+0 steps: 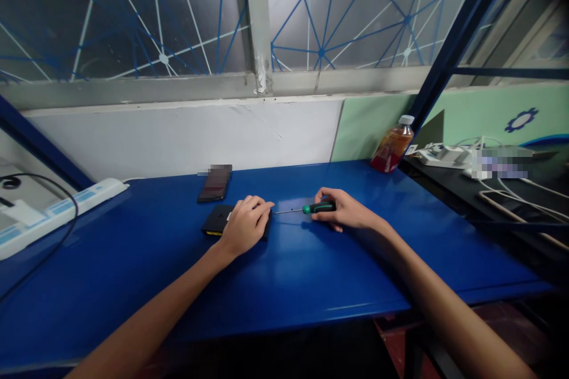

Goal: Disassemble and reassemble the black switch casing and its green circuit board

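Observation:
My left hand (246,224) lies curled over a flat black device (215,220) on the blue table (284,272), pressing it down. My right hand (344,210) is closed around the green and black handle of a small screwdriver (306,209). Its thin shaft points left toward the device's right edge, close to my left fingertips. A dark phone (215,183) lies just behind the device.
A white power strip (57,213) with a black cable lies at the table's left end. An orange-brown bottle (393,145) with a white cap stands at the back right. To the right, a black side surface holds white cables and chargers (448,156).

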